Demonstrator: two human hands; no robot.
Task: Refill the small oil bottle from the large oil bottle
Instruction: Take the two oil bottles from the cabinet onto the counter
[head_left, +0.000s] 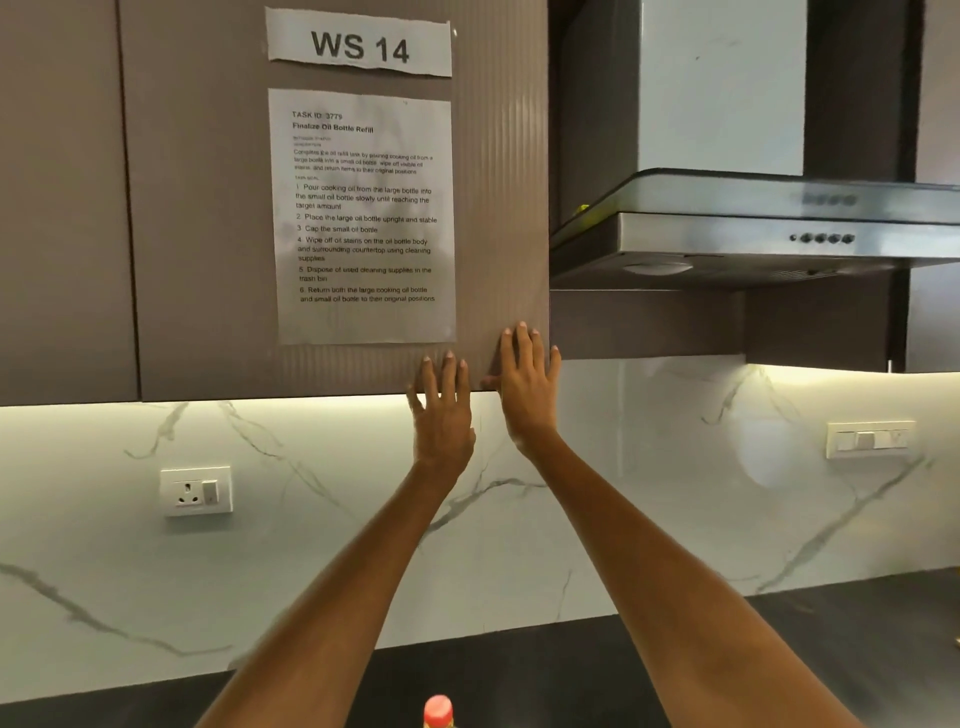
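Observation:
Both my arms reach up toward the brown wall cabinet (218, 208). My left hand (443, 410) is held flat with fingers apart at the cabinet's lower edge and holds nothing. My right hand (525, 387) is spread just to its right, over the door's lower right corner, also empty. A red bottle cap (438, 711) pokes in at the bottom edge of the view, between my forearms; the bottle below it is out of frame. No other bottle is visible.
Two paper sheets, "WS 14" (358, 44) and a task list (363, 218), are taped to the cabinet door. A steel range hood (753, 234) hangs at the right. A marble backsplash carries a socket (196, 491) and a switch plate (870, 439). A dark countertop (831, 634) runs below.

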